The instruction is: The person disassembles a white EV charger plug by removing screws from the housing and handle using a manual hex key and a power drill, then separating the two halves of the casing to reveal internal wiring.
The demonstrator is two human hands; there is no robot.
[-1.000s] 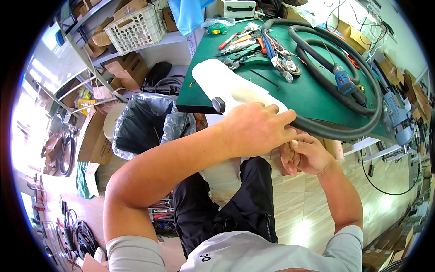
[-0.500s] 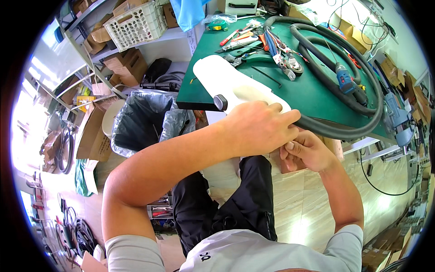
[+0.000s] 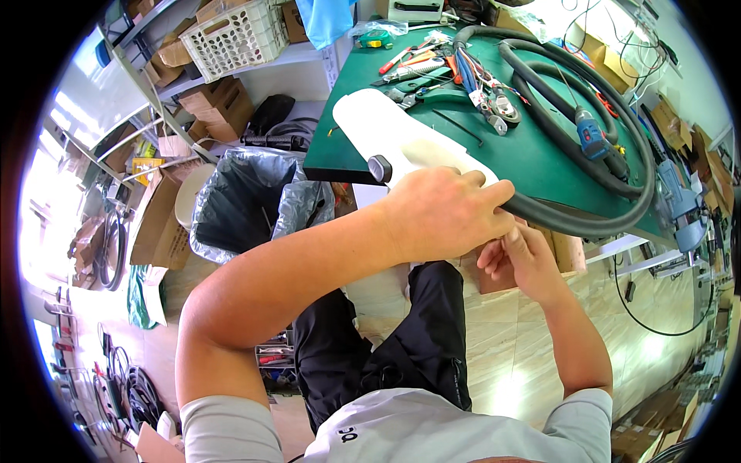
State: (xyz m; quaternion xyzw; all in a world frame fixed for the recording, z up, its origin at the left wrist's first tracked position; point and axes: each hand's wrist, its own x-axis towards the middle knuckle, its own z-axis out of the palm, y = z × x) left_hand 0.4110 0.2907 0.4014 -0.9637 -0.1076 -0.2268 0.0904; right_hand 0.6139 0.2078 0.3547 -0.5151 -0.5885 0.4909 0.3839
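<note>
A long white plastic housing point(image 3: 401, 139) with a dark oval button point(image 3: 379, 168) lies tilted over the near edge of the green-topped table. From its right end runs a thick black cable point(image 3: 571, 223). My left hand point(image 3: 444, 212) is closed over that end of the housing, knuckles up, and covers the joint with the cable. Just below and to the right, my right hand point(image 3: 529, 258) has its thumb and forefinger pinched together close under the left fingers. Anything between them is too small or hidden to make out. Its other fingers are curled.
Pliers, cutters and a utility knife point(image 3: 413, 71) lie on the green table point(image 3: 532, 166), with a hex key point(image 3: 457, 127). A blue power screwdriver point(image 3: 590, 135) rests by the coiled cable. A lined bin point(image 3: 239, 204) stands left of the table. A bench vise point(image 3: 679, 197) sits at right.
My right hand has turned a little, its thumb now pointing more upward near the left fingers. My left hand stays on the housing, which has barely shifted.
</note>
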